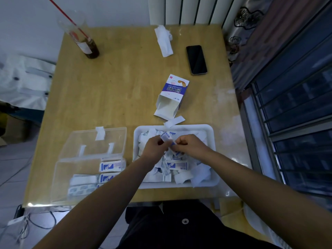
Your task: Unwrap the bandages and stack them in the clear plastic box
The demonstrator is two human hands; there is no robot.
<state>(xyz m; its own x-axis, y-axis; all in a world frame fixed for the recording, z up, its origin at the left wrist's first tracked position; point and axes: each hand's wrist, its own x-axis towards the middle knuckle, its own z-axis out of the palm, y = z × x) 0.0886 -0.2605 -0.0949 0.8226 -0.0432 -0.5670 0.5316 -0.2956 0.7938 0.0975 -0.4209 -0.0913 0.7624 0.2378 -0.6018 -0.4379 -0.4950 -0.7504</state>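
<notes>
A bandage (pixel 167 139) is pinched by the left hand (pixel 154 148) and right hand (pixel 189 143) above the white tray (pixel 212 139); the wooden desk (pixel 116 90) is bordered by a radiator (pixel 188 9) and window (pixel 296 105).

White tray (pixel 212 133), seemingly blue-printed wrappers (pixel 177 165)

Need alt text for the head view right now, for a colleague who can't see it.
The left hand and right hand pinch one wrapped bandage over a white tray of torn wrappers. Left of the tray, the clear plastic box lies open with several bandages inside; a phone lies farther back.
</notes>
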